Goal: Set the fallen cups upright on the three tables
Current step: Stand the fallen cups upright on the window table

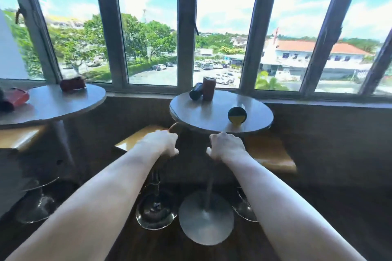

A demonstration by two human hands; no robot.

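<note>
Cups on round surface (214, 125) ahead: dark one (195, 91) tipped, yellow-based one (237, 115) on its side nr front. My left hand (162, 142) & right hand (228, 147) loosely curled, empty. Next: reach fwd, grab nearest.

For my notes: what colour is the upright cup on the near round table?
Reddish brown upright cup, head view.

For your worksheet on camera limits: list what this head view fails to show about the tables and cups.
- Third table: outside the frame.
- Left table: cut by the left edge; red cup partly cut off.
- Dark red thing: too blurred to identify.
- Fingers of both hands: curled under, hidden by the hands' backs.
</note>
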